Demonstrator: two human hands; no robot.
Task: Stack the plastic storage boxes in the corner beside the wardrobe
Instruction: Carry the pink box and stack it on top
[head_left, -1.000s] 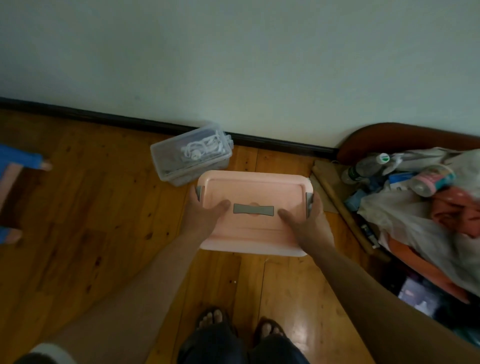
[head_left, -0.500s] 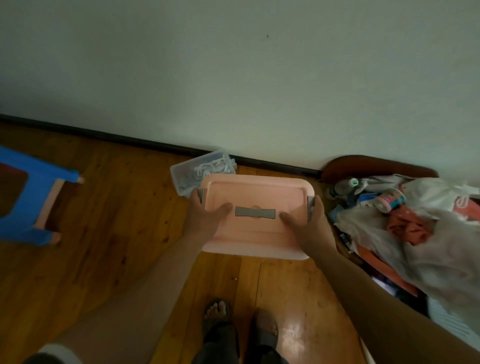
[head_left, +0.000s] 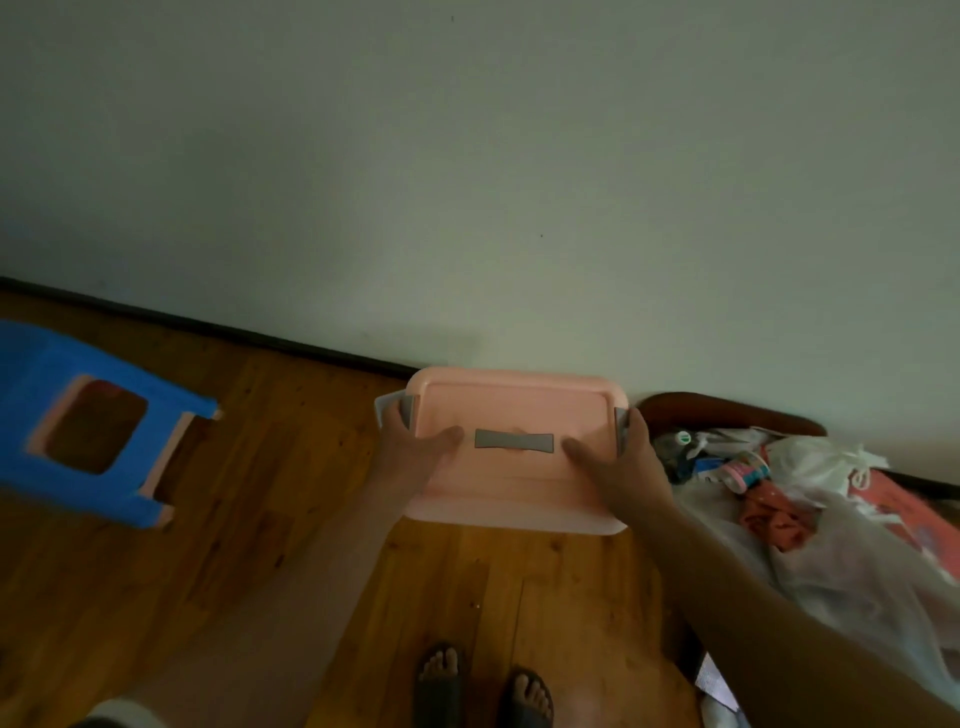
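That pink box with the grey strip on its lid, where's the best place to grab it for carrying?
By its two short ends, one hand from each side. The pink storage box is wide and flat-lidded; the left hand and right hand each wrap an end by a grey latch, thumbs on top. The grey handle lies flat, likely harder to grasp.

Matt pink plastic box, glossy wood floor

Dim, flat room light; blue stool motion-blurred at left, wide-angle bending at edges, faint sheen on floorboards
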